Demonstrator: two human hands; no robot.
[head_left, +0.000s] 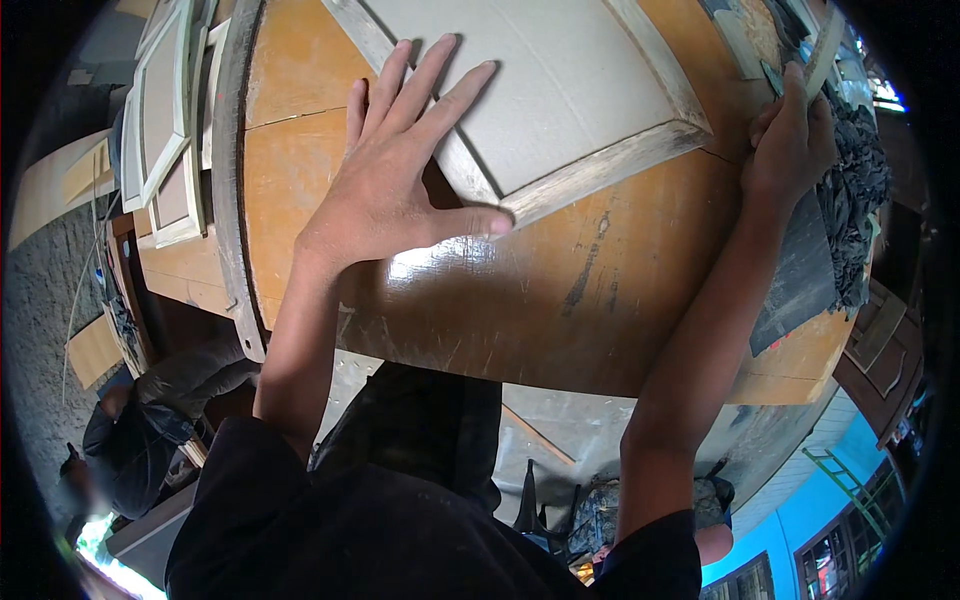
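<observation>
A wooden frame (610, 163) with a pale grey panel (565, 85) lies at an angle on the orange-brown tabletop (520, 310). Spread over the frame's left side, my left hand (390, 180) has its fingers apart and its thumb on the near corner. At the top right, my right hand (785, 150) is closed round a thin pale strip (824, 50), beside a small teal item (771, 76) partly hidden by the fingers.
Several cream frames (178, 130) lie at the left, beyond a long wooden bar (235, 180). Crumpled black sheeting (855, 200) is at the table's right edge, near carved dark boards (885, 360). Another person (140, 440) is low at the lower left.
</observation>
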